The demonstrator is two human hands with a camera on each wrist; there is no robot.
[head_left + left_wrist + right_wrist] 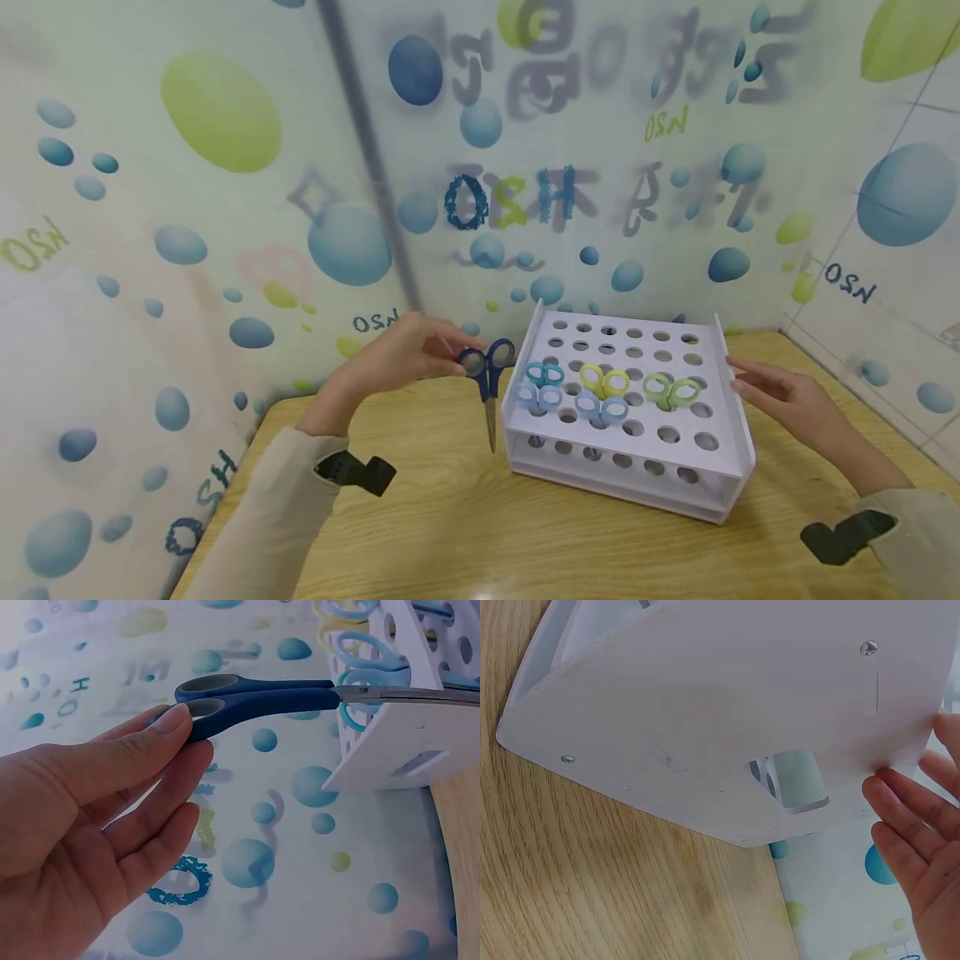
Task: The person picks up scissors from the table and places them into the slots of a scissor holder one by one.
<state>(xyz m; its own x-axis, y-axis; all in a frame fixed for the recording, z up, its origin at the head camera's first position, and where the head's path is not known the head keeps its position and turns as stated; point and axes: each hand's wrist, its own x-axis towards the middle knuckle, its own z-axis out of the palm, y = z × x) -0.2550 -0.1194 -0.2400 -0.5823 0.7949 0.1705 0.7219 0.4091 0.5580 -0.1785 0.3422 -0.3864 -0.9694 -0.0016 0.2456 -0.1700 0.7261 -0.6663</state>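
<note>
My left hand (pixel 408 350) pinches a pair of scissors (pixel 277 701) by one dark blue handle loop, between thumb and fingers. The scissors hang with blades pointing down, left of a white rack (pixel 705 697) with rows of round holes. With fingers fairly straight, my right hand (pixel 795 400) touches the rack's right side panel near its edge. Standing in the rack's holes, handles up, are teal scissors (pixel 544 377), yellow scissors (pixel 604 387), green scissors (pixel 667 398) and two light blue pairs, one being the front-middle scissors (pixel 602 413).
The rack stands on a wooden table (pixel 420 517), towards its back right. Behind and beside the table hangs a patterned curtain (pixel 255 217) with blue and green dots. Dark straps with small devices are on both sleeves.
</note>
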